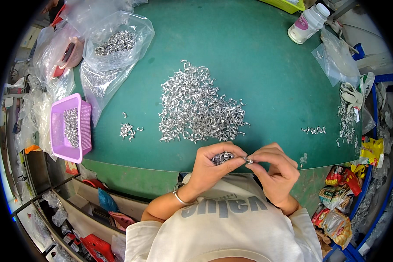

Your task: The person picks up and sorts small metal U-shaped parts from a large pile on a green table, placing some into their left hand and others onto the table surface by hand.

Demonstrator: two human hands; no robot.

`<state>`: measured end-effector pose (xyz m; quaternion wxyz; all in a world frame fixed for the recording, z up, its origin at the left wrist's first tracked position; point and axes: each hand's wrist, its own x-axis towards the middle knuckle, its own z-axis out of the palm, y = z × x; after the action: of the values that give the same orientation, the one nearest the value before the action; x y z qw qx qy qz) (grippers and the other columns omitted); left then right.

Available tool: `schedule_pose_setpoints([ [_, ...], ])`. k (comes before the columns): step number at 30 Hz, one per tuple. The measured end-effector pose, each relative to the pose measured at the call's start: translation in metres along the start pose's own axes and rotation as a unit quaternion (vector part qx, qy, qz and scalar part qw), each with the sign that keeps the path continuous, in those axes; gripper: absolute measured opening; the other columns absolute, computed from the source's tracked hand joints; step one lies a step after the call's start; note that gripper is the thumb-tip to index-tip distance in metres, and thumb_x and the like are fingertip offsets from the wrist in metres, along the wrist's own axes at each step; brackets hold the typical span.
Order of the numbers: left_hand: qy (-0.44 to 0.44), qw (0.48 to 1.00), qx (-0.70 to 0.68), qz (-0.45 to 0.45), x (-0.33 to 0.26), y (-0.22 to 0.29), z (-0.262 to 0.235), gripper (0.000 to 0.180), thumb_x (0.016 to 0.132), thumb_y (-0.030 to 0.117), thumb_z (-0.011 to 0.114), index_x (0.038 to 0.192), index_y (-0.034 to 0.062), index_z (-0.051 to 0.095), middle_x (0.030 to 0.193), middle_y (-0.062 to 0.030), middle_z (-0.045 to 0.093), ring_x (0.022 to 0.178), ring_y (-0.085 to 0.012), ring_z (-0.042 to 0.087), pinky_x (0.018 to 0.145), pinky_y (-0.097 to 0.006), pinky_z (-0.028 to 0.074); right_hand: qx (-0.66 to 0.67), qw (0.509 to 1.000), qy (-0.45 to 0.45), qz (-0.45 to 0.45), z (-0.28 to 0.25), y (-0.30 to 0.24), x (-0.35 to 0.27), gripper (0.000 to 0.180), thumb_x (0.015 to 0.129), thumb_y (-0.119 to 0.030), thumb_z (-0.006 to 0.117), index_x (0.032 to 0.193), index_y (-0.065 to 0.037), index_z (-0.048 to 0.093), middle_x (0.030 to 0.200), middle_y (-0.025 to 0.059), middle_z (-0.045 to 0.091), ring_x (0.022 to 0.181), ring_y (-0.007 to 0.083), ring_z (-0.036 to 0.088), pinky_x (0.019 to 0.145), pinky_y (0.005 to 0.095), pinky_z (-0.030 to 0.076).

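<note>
My left hand (212,168) is closed around a small bunch of silver metal clips (222,157), held just above the near edge of the green table (257,61). My right hand (273,168) pinches one single metal clip (249,160) between thumb and fingers, right beside the left hand's bunch. A big loose heap of the same clips (196,107) lies on the table just beyond both hands.
A purple basket with clips (70,129) stands at the left edge, with clear plastic bags of clips (113,48) behind it. Small clip clusters lie at the left (127,130) and right (314,130). A white bottle (308,22) stands far right. Snack packets (340,209) lie lower right.
</note>
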<state>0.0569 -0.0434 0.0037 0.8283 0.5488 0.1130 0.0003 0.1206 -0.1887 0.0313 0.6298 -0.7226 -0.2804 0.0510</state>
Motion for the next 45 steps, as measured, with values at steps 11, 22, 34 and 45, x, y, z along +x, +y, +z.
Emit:
schedule_pose_setpoints([
  [11, 0.135, 0.979, -0.111, -0.109, -0.003, -0.003, -0.006, 0.015, 0.079, 0.003, 0.061, 0.092, -0.0031, 0.059, 0.064, 0.0, 0.05, 0.052, -0.0047, 0.041, 0.044, -0.018, 0.029, 0.072, 0.987, -0.036, 0.139, -0.002, 0.026, 0.017, 0.021, 0.066, 0.008, 0.068, 0.086, 0.005, 0.062, 0.081, 0.0079, 0.062, 0.073, 0.0142, 0.057, 0.063, 0.0252, 0.045],
  [22, 0.197, 0.963, -0.153, -0.102, -0.001, -0.008, -0.026, 0.011, 0.082, 0.006, 0.059, 0.089, -0.0022, 0.058, 0.063, 0.001, 0.047, 0.052, -0.0053, 0.038, 0.044, -0.019, 0.027, 0.33, 0.941, 0.029, 0.074, 0.04, 0.078, 0.326, 0.027, 0.081, -0.008, 0.059, 0.106, 0.002, 0.055, 0.096, 0.009, 0.06, 0.084, 0.0139, 0.056, 0.073, 0.026, 0.046],
  [34, 0.178, 0.937, -0.29, -0.077, 0.007, 0.009, -0.085, 0.016, 0.087, 0.017, 0.055, 0.092, 0.0021, 0.055, 0.067, 0.0019, 0.046, 0.053, -0.0043, 0.036, 0.042, -0.016, 0.026, -0.009, 0.956, -0.255, 0.147, 0.032, 0.087, 0.123, 0.017, 0.084, -0.004, 0.054, 0.098, 0.004, 0.06, 0.091, 0.0104, 0.064, 0.087, 0.0144, 0.059, 0.078, 0.0259, 0.046],
  [45, 0.327, 0.929, -0.14, 0.106, 0.149, 0.127, -0.199, 0.015, 0.086, 0.02, 0.052, 0.086, 0.0051, 0.054, 0.067, 0.0001, 0.049, 0.05, -0.0076, 0.042, 0.035, -0.019, 0.026, -0.045, 0.989, -0.082, 0.11, -0.003, 0.081, 0.054, 0.01, 0.079, 0.001, 0.056, 0.085, 0.002, 0.063, 0.079, 0.0096, 0.064, 0.069, 0.014, 0.057, 0.065, 0.0252, 0.045],
])
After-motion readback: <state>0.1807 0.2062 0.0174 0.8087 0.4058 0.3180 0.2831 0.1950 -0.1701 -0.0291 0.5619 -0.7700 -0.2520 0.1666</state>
